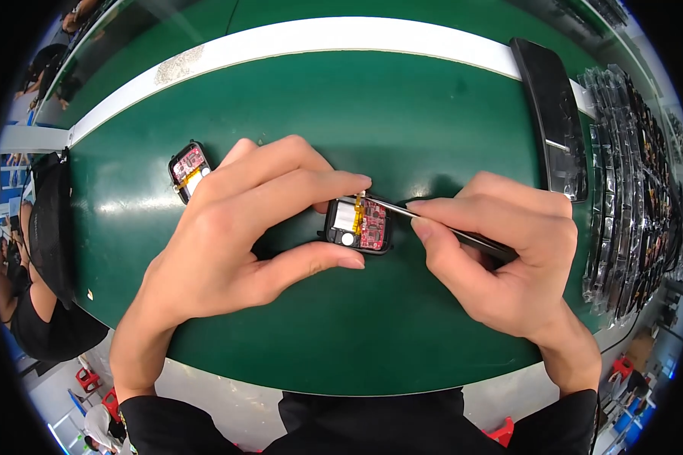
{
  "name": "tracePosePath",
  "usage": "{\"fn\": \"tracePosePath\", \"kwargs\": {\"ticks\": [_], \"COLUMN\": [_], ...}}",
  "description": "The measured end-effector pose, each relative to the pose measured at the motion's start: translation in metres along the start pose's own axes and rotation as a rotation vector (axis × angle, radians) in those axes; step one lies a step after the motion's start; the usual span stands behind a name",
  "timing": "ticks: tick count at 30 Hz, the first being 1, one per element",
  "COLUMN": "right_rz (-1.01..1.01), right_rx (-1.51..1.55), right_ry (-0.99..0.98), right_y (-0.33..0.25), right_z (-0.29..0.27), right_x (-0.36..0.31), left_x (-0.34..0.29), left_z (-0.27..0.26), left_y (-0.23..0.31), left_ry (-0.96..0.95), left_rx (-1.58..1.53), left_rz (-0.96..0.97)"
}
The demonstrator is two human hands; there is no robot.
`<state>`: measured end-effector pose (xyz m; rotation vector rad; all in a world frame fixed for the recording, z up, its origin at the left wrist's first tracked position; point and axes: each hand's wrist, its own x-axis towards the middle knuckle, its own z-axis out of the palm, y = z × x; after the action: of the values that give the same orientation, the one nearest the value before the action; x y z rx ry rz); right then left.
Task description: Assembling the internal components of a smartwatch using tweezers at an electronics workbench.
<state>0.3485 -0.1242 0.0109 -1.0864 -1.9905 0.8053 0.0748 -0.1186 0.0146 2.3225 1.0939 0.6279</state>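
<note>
A small black open watch-like case (376,227) lies on the green table, with a red circuit board, a silver battery, yellow tape and a white round pad showing inside. My left hand (228,224) grips it between the thumb at its lower edge and the fingers at its upper edge. In my right hand (512,246) is a pair of metal tweezers (463,233), held like a pen. Their tips reach the case's upper edge, by the yellow tape near my left fingertip. Whether the tips pinch anything is too small to tell.
A second open case (187,162) lies beyond my left hand. At the back right, a black tray-like object (550,121) stands beside a stack of clear plastic trays (622,205). A white strip (357,34) borders the table's far side. Another person's arm (42,292) shows at the left edge.
</note>
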Motion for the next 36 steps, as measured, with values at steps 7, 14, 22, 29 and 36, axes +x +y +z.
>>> {"fn": "tracePosePath", "kwargs": {"ticks": [7, 14, 22, 29, 36], "right_rz": [-0.036, -0.182, -0.257, -0.120, -0.045], "right_rx": [0.022, -0.102, -0.150, -0.021, 0.017], "right_ry": [0.006, 0.084, 0.100, 0.004, -0.061], "right_y": [0.004, 0.005, 0.010, 0.004, 0.005], "right_z": [-0.002, 0.001, 0.007, 0.000, -0.006], "right_x": [0.000, -0.004, -0.005, -0.001, 0.000], "left_x": [0.003, 0.002, 0.004, 0.004, 0.004], "left_z": [0.000, -0.001, -0.002, -0.006, -0.008], "left_y": [-0.002, -0.001, -0.001, -0.014, -0.021], "left_ry": [0.008, 0.012, 0.005, -0.024, -0.051], "left_rx": [0.005, -0.009, 0.001, -0.117, -0.165], "left_rz": [0.022, -0.037, -0.022, 0.024, 0.083]}}
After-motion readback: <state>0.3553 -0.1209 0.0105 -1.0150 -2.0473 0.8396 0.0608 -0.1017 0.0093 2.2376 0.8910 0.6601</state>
